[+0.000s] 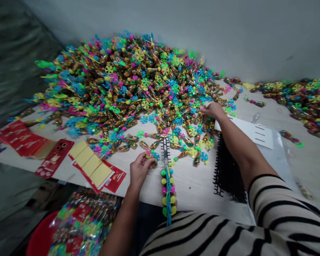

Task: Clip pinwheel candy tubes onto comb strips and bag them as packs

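Note:
My left hand (140, 170) is closed, fingers pinching a small clear candy-filled fan toy (154, 163) with a coloured cap. Just right of it, a black plastic hook strip (165, 149) lies upright on the table. Its lower part bears a double row of fan toys (164, 190), with yellow, green and pink caps outward and blue fans along the middle. Farther off, my right hand (214, 110) reaches to the front right of a large heap of candy fan toys (138, 78). Its fingers are drawn together among the toys; what they grip is hidden.
A stack of black hook strips (230, 174) lies under my right arm, beside a white slotted card (258, 135) and clear plastic. Red printed cards (53, 158) and yellow-backed cards (92, 163) lie at left. Below stands a red tub (40, 234) with bagged toys (80, 224). More toys (304, 99) sit far right.

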`<state>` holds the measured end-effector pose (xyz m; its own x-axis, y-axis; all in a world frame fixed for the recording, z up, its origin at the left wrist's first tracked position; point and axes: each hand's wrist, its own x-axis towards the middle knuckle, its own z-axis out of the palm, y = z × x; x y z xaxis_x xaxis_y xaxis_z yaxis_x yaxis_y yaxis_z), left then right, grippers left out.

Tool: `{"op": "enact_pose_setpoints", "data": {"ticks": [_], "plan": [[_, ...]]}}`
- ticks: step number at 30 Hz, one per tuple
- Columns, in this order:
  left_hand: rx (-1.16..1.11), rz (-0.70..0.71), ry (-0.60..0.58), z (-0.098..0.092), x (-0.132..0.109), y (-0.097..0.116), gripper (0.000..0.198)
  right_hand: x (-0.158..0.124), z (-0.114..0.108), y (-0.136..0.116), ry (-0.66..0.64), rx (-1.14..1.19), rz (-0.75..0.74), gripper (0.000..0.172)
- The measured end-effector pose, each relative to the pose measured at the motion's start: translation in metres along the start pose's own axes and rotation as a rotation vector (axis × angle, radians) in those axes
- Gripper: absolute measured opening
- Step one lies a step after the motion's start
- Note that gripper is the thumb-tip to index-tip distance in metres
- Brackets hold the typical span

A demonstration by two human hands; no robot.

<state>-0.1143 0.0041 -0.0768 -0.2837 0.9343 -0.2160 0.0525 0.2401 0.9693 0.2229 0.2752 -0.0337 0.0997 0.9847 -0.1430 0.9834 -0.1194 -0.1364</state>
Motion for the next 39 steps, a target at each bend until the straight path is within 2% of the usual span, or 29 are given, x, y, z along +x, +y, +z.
{"op": "enact_pose_setpoints", "data": {"ticks": [2, 4, 6, 8, 10, 11, 12, 13, 16, 17, 20, 23, 25, 31, 35, 39], "plan": [[0.021, 0.004, 0.007, 0.004, 0.000, -0.003, 0.038, -0.001, 0.009, -0.015, -0.034, -0.056, 0.112, 0.046], [0.040, 0.009, -0.007, 0.007, -0.001, -0.004, 0.036, -0.004, 0.016, -0.023, -0.015, -0.030, 0.175, 0.053], [0.064, 0.020, -0.045, 0.010, -0.003, -0.004, 0.030, -0.008, 0.019, -0.020, 0.036, 0.046, 0.201, 0.051], [0.097, 0.046, -0.109, 0.011, -0.007, -0.005, 0.025, -0.020, 0.016, -0.010, 0.145, 0.157, 0.151, 0.041], [0.135, 0.076, -0.177, 0.011, -0.011, -0.006, 0.023, -0.044, 0.010, -0.001, 0.281, 0.327, 0.007, 0.036], [0.157, 0.093, -0.207, 0.010, -0.014, -0.007, 0.023, -0.063, 0.007, 0.002, 0.309, 0.435, -0.085, 0.037], [0.185, 0.112, -0.233, 0.010, -0.016, -0.007, 0.025, -0.085, 0.005, 0.002, 0.282, 0.543, -0.176, 0.038], [0.220, 0.136, -0.253, 0.010, -0.019, -0.007, 0.026, -0.110, 0.005, 0.000, 0.194, 0.643, -0.270, 0.039], [0.332, 0.240, -0.273, 0.011, -0.026, -0.005, 0.030, -0.188, 0.023, -0.018, -0.216, 0.842, -0.606, 0.037], [0.359, 0.270, -0.267, 0.012, -0.029, -0.004, 0.032, -0.209, 0.033, -0.025, -0.290, 0.873, -0.685, 0.035], [0.404, 0.326, -0.247, 0.014, -0.035, -0.005, 0.031, -0.249, 0.068, -0.046, -0.293, 0.932, -0.762, 0.032], [0.399, 0.375, -0.228, 0.016, -0.039, -0.010, 0.025, -0.261, 0.094, -0.058, -0.300, 1.014, -0.689, 0.034], [0.371, 0.401, -0.209, 0.015, -0.040, -0.015, 0.027, -0.262, 0.102, -0.062, -0.318, 1.074, -0.640, 0.034], [0.316, 0.458, -0.208, 0.013, -0.048, -0.029, 0.032, -0.275, 0.106, -0.067, -0.217, 1.091, -0.663, 0.030], [0.304, 0.463, -0.187, 0.015, -0.056, -0.038, 0.037, -0.289, 0.117, -0.072, -0.185, 1.126, -0.615, 0.031], [0.323, 0.481, -0.123, 0.017, -0.060, -0.041, 0.036, -0.296, 0.118, -0.077, -0.012, 1.035, -0.602, 0.029]]}}
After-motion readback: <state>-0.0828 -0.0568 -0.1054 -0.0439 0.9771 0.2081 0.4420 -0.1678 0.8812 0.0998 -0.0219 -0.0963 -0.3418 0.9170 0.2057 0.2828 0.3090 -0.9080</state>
